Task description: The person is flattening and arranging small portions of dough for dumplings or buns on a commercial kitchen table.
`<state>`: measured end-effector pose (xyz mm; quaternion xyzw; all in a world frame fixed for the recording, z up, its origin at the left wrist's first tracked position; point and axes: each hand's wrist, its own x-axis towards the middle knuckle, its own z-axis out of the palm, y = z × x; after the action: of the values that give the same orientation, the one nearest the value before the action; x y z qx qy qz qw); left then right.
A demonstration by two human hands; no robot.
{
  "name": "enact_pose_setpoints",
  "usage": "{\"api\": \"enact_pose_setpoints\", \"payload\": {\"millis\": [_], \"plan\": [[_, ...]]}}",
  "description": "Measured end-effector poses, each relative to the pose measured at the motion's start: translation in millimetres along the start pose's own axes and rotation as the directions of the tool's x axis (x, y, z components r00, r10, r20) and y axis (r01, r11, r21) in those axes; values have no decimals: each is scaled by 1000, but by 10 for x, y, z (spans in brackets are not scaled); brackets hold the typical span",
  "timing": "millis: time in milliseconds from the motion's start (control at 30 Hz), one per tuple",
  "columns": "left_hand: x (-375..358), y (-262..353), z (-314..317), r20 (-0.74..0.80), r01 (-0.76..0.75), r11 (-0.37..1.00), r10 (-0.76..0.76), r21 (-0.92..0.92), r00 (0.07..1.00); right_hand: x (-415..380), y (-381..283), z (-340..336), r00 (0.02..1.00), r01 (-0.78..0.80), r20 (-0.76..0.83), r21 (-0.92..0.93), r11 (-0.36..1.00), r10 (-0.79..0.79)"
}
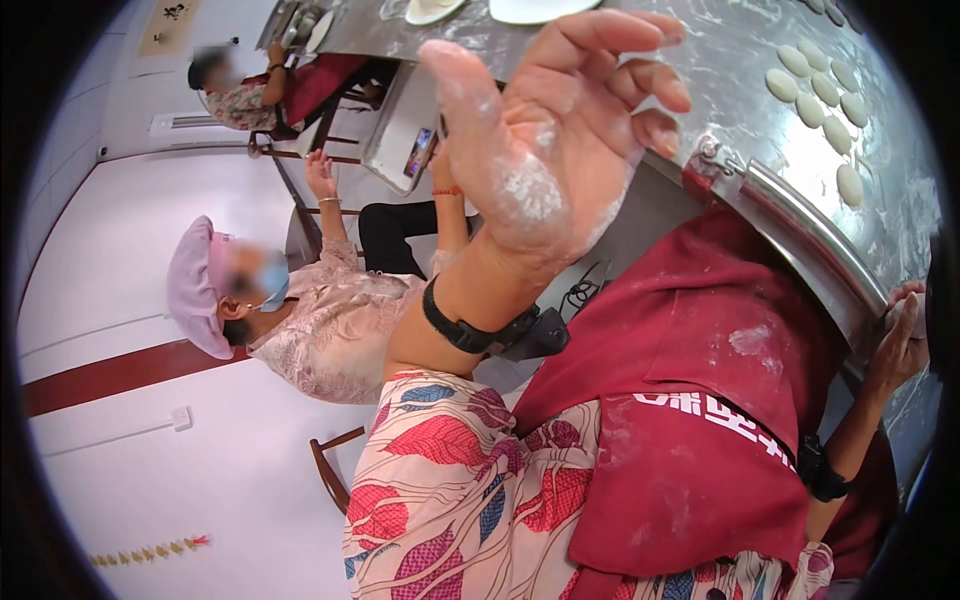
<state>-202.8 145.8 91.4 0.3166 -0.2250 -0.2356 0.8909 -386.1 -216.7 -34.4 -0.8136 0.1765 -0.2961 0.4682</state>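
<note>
My left hand (pixel 550 150) is raised in the upper middle, palm toward me, thumb out and fingers loosely bent. It is dusted with flour and holds nothing. Far over at the right edge, my right hand (pixel 903 340) is closed beside the table's rim; a pale bit shows at its fingers, but what it is I cannot make out. On the steel table (pixel 720 90) lie several flat oval pieces of dough (pixel 826 90), apart from both hands. Below them is my dark red apron (pixel 700 440), marked with flour.
A rounded metal rail (pixel 800 225) runs along the table's edge. White plates (pixel 540 8) stand at the top. A seated person in a pink cap (pixel 205 290) is at left, near a tray with a phone (pixel 420 150). Another person (pixel 250 95) sits farther back.
</note>
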Motion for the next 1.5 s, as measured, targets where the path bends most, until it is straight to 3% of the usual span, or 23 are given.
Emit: {"api": "enact_pose_setpoints", "payload": {"millis": [233,333,533,633,700,767,800,867,967,1067,1167,1267,1400,1500], "plan": [[16,38,-7,6,15,1000,-15,-28,1000,3,58,-135,996,-66,64,-9,998,66],[23,61,69,-84,34,996,-27,87,996,15,-113,-31,1000,1,-13,71,997,0],[73,72,99,-72,32,995,-25,99,997,13,-122,-166,996,60,66,8,998,-61],[125,123,152,-19,50,982,-48,183,999,-41,-203,-123,999,38,-34,70,997,-36],[236,121,86,-148,146,933,-102,328,984,-43,-316,-124,996,82,-42,29,996,-81],[399,129,-13,-267,273,745,-132,609,955,-60,-400,-14,982,128,-152,93,987,-113],[499,121,-40,-316,331,573,-131,750,940,-89,-461,39,977,125,-190,130,984,-99],[699,100,-221,-131,140,91,-101,986,986,-101,-520,59,968,184,-195,106,977,-161],[1053,104,-299,41,-82,-302,-142,950,989,-120,-602,37,964,206,-181,53,977,-193],[1577,-25,-355,-43,-27,-347,-193,938,980,-108,-631,53,967,188,-179,34,982,-179],[2123,-390,-534,-1,-45,-276,-166,960,986,-110,-602,51,967,195,-173,22,980,-189],[2531,-800,-590,-11,-18,-371,-76,928,997,-104,-603,52,962,208,-179,2,978,-204],[2779,-1144,-477,-109,58,-441,-91,896,990,-118,-610,22,969,189,-156,-39,981,-193],[2852,-1252,-476,-103,32,-422,-147,906,984,-131,-538,16,966,194,-154,-102,976,-208]]}}
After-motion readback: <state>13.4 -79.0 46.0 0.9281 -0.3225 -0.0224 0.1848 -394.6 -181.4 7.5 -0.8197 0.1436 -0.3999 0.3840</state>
